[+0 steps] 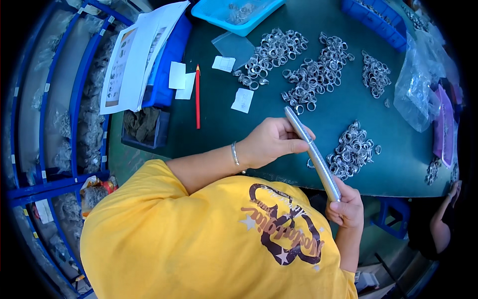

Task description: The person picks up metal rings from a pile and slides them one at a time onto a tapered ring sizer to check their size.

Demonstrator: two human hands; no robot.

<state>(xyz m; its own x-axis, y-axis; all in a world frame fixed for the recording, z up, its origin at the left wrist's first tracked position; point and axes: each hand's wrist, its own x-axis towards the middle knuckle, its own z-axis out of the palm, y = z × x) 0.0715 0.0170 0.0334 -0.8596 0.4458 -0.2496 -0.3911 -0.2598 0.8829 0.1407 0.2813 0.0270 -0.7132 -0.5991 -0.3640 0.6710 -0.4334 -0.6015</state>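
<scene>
A silver ring mandrel (323,172), a long tapered metal rod, slants across the table's front edge. My right hand (347,207) is closed round its lower end. Thumb and fingers of my left hand (279,142) pinch the rod farther up, near its far end. What may be a ring shows on the rod at those fingertips, too small to be sure. Just right of the rod lies a pile of silver rings (352,152). Beyond my left hand are a middle ring pile (321,72) and a far ring pile (276,52).
On the green table (219,144) lie a red pencil (197,97), paper slips (242,100) and a small ring pile (376,74). Blue bins (373,20), a light-blue basket (219,14) and plastic bags (416,84) stand around. Blue shelving (74,99) is left; another person's arm (440,226) is right.
</scene>
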